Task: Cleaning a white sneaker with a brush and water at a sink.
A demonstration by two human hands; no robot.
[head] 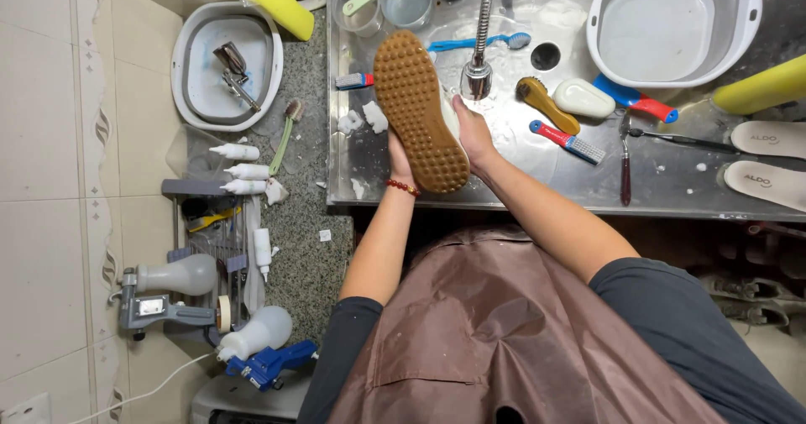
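A shoe [418, 109] is held sole up over the steel sink [520, 168]; its tan rubber sole is covered in small studs. My left hand [398, 157] grips it from the near left side, mostly hidden behind the sole, with a red bead bracelet [402, 187] on the wrist. My right hand [472, 130] clasps the shoe's right edge. The tap [478, 67] hangs just right of the shoe's toe.
In the sink lie several brushes: a wooden one [547, 105], a red-and-blue one [567, 141], a blue toothbrush [483, 43], plus a white soap bar [583, 98]. A white basin [672, 25] sits far right, two insoles [768, 159] at right. Left counter holds small bottles [239, 170] and another basin [227, 65].
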